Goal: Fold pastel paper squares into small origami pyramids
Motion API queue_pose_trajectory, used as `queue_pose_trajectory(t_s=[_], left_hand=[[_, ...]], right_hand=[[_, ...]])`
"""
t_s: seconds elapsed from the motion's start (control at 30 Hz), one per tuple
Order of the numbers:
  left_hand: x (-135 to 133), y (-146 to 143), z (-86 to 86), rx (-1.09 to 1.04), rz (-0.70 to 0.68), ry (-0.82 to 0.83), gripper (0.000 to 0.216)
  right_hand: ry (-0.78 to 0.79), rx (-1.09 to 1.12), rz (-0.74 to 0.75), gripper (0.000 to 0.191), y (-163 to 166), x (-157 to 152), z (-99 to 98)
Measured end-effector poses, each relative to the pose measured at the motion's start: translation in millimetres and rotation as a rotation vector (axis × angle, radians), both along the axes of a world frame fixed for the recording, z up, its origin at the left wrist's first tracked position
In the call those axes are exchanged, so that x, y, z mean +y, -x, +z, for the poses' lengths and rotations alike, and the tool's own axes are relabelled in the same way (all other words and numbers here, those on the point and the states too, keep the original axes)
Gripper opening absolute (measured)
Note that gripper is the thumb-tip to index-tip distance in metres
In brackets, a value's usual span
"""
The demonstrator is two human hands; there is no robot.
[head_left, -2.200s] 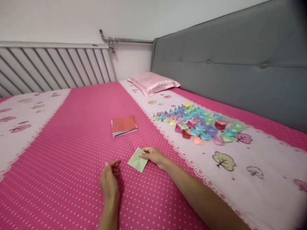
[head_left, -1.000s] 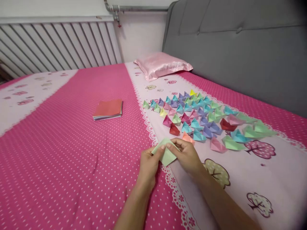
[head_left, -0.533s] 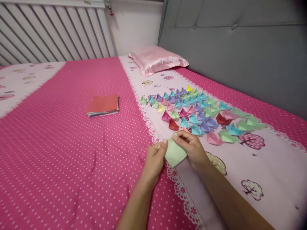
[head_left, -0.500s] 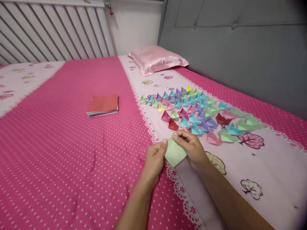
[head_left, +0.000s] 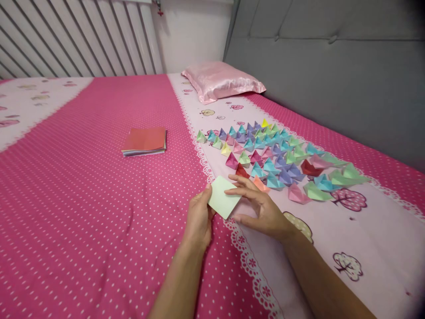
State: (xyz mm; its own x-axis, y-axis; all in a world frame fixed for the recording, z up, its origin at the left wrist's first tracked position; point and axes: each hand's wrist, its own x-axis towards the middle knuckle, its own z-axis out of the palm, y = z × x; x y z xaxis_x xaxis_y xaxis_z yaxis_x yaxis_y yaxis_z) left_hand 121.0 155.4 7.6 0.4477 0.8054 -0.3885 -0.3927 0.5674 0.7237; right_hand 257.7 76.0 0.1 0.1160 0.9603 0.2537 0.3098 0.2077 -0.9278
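A pale green square of paper (head_left: 223, 201) is held just above the pink bedsheet (head_left: 83, 199). My left hand (head_left: 198, 218) pinches its left corner between thumb and fingers. My right hand (head_left: 260, 204) has its fingers stretched out, with the fingertips resting on the paper's right side. Just beyond my hands lie several folded paper boats (head_left: 275, 161) in many colours, laid in rows on the pale strip of the sheet.
A stack of coloured paper squares (head_left: 144, 141) with a red sheet on top lies on the bed to the left. A pink satin pillow (head_left: 222, 80) rests at the far end. A grey padded headboard (head_left: 332, 71) runs along the right side.
My hands carried the green paper from the middle of the bed to the right, near the boats. My right fingers have since spread out from a pinch, and the paper has turned flatter.
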Motion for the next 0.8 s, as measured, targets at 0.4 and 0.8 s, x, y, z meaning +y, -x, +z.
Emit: queue_pose_trajectory(t_s=[0.4, 0.8], left_hand=[[-2.3, -2.2, -8.4, -0.002, -0.034, -0.037, 0.030], [-3.3, -4.2, -6.3, -0.063, -0.111, -0.025, 0.027]], right_hand=[[0.006, -0.011, -0.072, 0.029, 0.4, 2.1, -2.6], [-0.013, -0.139, -0.130, 0.029, 3.8, 6.3, -5.4]])
